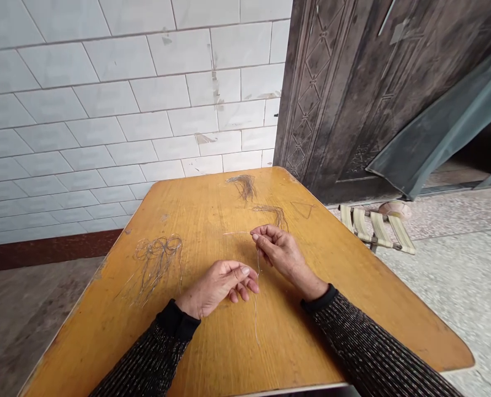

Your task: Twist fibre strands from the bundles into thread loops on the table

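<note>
Between my two hands is a thin, silvery wire [256,325], bent near its upper part. My right hand [279,251] pinches it at the bend between thumb and forefinger; a short end points left from there. The longer part hangs down past the fingertips of my left hand [224,281], whose thumb and forefinger close on it. Both hands are just above the wooden table [212,353]. To the left lies a bunch of wires with looped ends [158,253]. Beyond my right hand are bent wires [272,210], and farther back a bundle of wires [245,186].
A wire bent into a triangle [303,209] lies toward the table's right edge. A white tiled wall [146,99] stands behind, with a dark carved door [336,99] at right. A low stool with woven straps [375,227] and a grey-green curtain [444,121] are on the right.
</note>
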Demonstrator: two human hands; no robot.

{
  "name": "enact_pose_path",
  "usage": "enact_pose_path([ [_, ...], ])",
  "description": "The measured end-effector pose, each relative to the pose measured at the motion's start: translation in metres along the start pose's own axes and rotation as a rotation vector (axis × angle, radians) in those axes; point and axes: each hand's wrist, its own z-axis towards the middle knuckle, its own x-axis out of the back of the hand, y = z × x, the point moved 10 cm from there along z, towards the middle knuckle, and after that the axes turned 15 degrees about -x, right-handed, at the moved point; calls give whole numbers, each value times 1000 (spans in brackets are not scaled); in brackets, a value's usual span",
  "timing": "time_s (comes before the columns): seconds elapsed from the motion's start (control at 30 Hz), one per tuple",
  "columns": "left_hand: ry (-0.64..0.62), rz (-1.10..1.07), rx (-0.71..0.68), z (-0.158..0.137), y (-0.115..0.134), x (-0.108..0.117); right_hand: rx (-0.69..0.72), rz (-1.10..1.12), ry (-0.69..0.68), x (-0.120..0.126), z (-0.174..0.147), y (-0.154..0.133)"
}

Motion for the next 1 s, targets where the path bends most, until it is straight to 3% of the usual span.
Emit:
enact_pose_path([
  [0.17, -141, -124, 78, -6, -9, -23, 25, 35, 44, 8, 1, -2],
  [0.4, -138, -206, 83, -7, -10, -30, 9, 32, 82, 13, 2, -2],
  [0.7, -61, -145, 130, -9, -15, -29, 5, 33, 194, 30, 7, 1],
  [1.0, 155, 142, -24, 19, -1, 5, 15, 98, 245, 62, 25, 2],
])
